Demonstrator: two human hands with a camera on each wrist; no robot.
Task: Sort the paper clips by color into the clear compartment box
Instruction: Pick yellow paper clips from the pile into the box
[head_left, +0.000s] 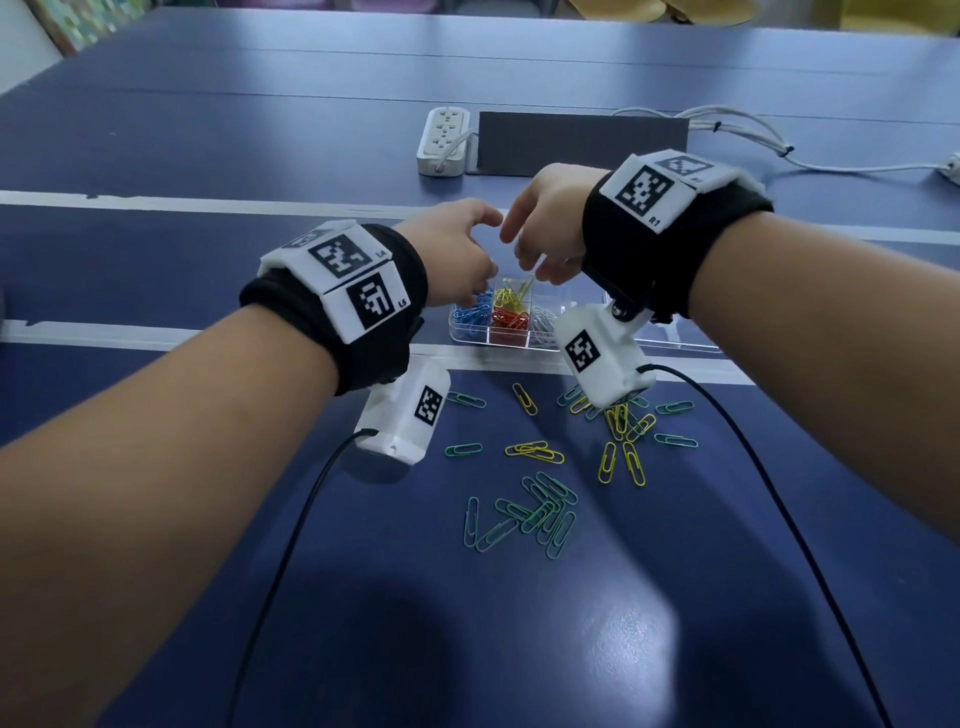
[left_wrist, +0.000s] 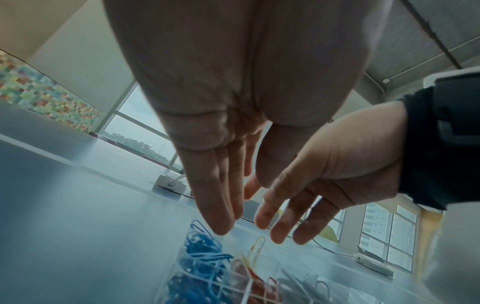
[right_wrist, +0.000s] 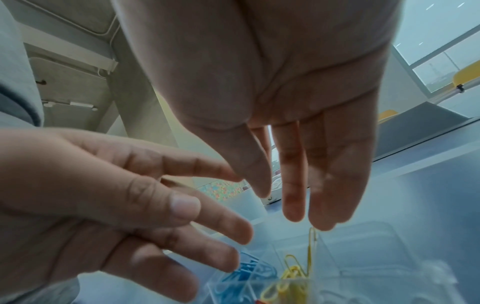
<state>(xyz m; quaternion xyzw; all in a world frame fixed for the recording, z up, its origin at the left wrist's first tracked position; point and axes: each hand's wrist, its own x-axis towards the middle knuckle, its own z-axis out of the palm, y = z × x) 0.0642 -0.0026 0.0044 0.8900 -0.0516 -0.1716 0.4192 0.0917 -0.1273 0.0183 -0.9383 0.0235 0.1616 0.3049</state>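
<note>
1. Near on the table (head_left: 156, 519), green clips (head_left: 540, 512) and yellow clips (head_left: 618, 431) lie loose, nearer to the right hand (head_left: 550, 223).
2. Farther, both hands hover over the box (head_left: 470, 338), fingers spread, holding nothing.
3. A yellow clip (right_wrist: 312, 246) stands upright just under the right fingertips (right_wrist: 293, 214).
4. The left hand (head_left: 452, 249) is above the blue clips (head_left: 474, 312); red clips (head_left: 511, 319) and white clips (head_left: 543, 321) fill the neighbouring compartments.

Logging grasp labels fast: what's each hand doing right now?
Left hand: open, fingers relaxed, holding nothing, above the clear compartment box.
Right hand: open, fingers straight; a yellow paper clip stands just below the fingertips.
</note>
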